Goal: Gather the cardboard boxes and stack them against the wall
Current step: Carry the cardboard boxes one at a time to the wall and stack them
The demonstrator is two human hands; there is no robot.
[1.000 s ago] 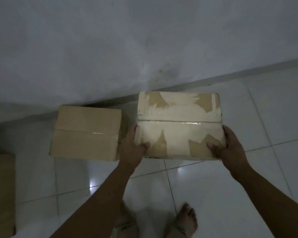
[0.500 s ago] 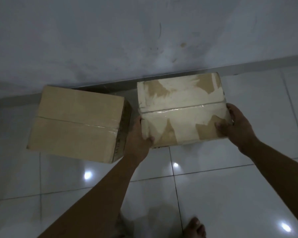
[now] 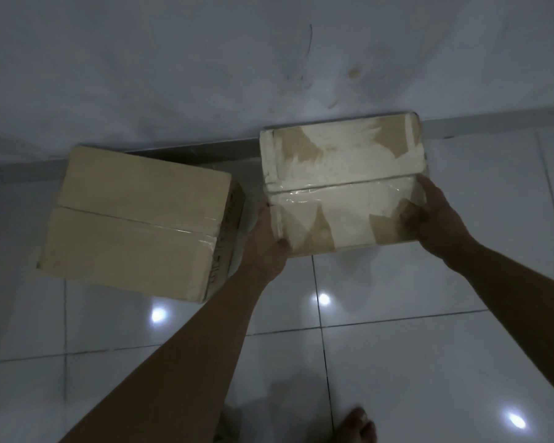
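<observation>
Both hands are on the taped box (image 3: pixel 343 183): the left hand (image 3: pixel 266 247) clasps its near left corner, thumb on top, and the right hand (image 3: pixel 435 219) grips the right edge, thumb curled over. The box's far edge sits at the foot of the wall (image 3: pixel 205 75). Just to the left, angled and apart from it, is a plain box (image 3: pixel 138 225) on the tiled floor (image 3: pixel 429 346). A bare foot (image 3: pixel 355 426) shows below.

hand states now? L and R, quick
left hand: grips the left end of the taped box, thumb on top.
right hand: grips the same box at its right near corner.
</observation>
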